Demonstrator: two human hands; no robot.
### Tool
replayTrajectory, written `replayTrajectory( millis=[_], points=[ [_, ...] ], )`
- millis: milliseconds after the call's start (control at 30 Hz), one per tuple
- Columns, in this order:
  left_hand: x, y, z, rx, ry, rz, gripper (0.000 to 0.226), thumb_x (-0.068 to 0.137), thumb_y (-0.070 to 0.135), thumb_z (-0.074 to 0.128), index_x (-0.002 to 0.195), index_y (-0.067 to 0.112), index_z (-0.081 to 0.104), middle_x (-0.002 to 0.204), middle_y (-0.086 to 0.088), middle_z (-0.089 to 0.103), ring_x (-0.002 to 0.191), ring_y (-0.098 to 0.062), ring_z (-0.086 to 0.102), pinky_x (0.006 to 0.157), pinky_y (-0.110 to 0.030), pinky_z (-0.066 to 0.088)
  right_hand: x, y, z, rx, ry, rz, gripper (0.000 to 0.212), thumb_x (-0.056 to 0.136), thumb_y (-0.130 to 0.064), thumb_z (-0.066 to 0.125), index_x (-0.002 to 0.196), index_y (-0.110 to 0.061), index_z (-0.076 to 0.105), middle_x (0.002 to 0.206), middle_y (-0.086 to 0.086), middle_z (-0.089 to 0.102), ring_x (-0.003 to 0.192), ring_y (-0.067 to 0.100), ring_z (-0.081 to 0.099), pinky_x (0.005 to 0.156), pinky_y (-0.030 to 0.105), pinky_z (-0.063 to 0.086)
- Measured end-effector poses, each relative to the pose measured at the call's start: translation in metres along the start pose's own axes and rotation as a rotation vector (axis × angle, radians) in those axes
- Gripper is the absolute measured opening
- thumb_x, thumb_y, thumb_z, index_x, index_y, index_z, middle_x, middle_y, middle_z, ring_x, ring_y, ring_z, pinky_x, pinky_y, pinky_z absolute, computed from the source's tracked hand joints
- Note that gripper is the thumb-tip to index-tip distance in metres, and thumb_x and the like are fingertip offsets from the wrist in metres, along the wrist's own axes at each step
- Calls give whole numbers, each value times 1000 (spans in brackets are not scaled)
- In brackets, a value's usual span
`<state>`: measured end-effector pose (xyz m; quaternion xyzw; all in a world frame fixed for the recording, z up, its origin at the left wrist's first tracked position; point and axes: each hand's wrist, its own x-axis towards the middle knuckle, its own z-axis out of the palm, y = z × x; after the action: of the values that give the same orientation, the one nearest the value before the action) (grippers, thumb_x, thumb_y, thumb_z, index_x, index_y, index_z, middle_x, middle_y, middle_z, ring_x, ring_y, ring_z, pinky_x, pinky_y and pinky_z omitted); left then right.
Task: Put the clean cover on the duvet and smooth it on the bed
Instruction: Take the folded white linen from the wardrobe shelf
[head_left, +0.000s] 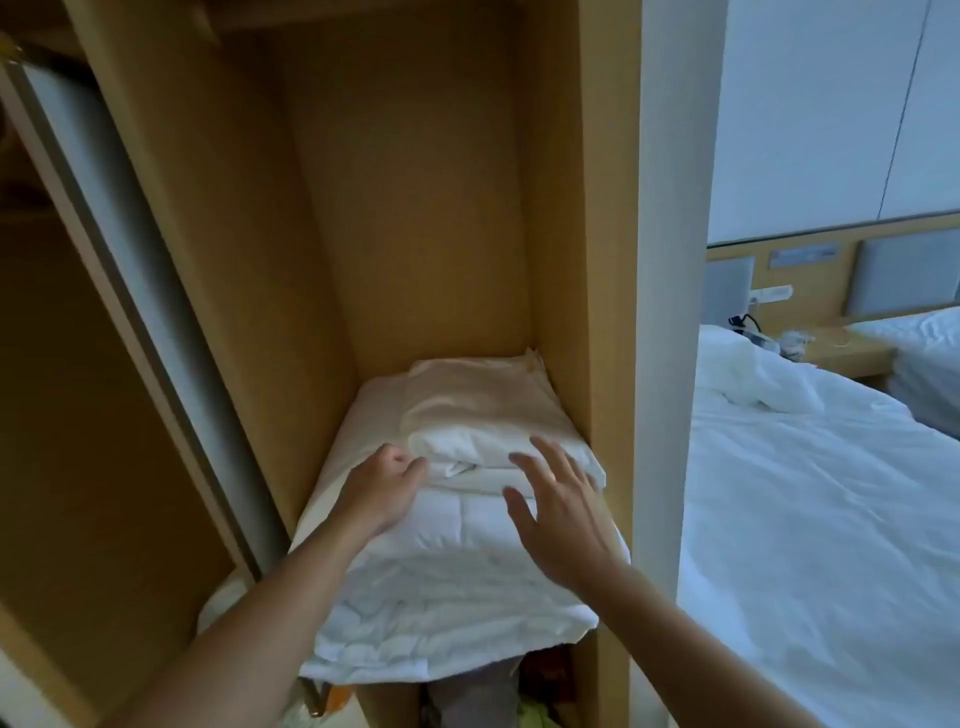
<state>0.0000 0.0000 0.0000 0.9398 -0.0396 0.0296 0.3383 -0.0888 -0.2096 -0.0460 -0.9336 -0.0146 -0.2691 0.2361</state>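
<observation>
The folded white fabric cover (483, 415) lies on top of a thick white quilted duvet (447, 587), both stacked on a shelf of the light wooden wardrobe (405, 208). Our left hand (382, 486) is at the cover's left front corner with its fingers curled; we cannot tell whether it already pinches cloth. Our right hand (558, 512) hovers over the front edge, fingers spread and holding nothing. We judge that we should slide both hands under the cover alone and lift it level and folded, leaving the duvet behind. The white rumpled bed (810, 519) waits to the right.
</observation>
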Motion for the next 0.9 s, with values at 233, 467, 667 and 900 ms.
replayTrajectory(
  millis=[233,467,667,900],
  points=[
    [83,14,17,-659,-193,-393,72,68,61,82,115,10,62,109,-12,71,96,-32,70,81,-50,61,96,26,28,14,-260,544,68,90,-71,18,128,-26,52,129,9,59,116,34,53,102,52,38],
    [121,-16,20,-747,-179,-364,45,77,4,82,117,-3,61,98,-17,68,87,-34,69,66,-43,61,111,9,72,-52,-116,684,57,94,-66,33,141,-37,47,144,4,53,131,33,44,109,50,25],
    [132,-38,13,-732,-167,-200,24,85,1,72,106,11,66,101,-10,70,88,-24,68,61,-28,57,101,-16,112,46,136,727,51,94,-59,42,141,-39,51,149,-4,49,134,27,40,111,46,22],
    [142,-48,-27,-728,-122,-99,13,86,2,73,90,13,67,92,-6,71,79,-20,67,58,-25,48,110,-19,91,43,47,592,66,89,-71,46,147,-39,42,152,-7,45,140,22,37,113,45,23]
  ],
)
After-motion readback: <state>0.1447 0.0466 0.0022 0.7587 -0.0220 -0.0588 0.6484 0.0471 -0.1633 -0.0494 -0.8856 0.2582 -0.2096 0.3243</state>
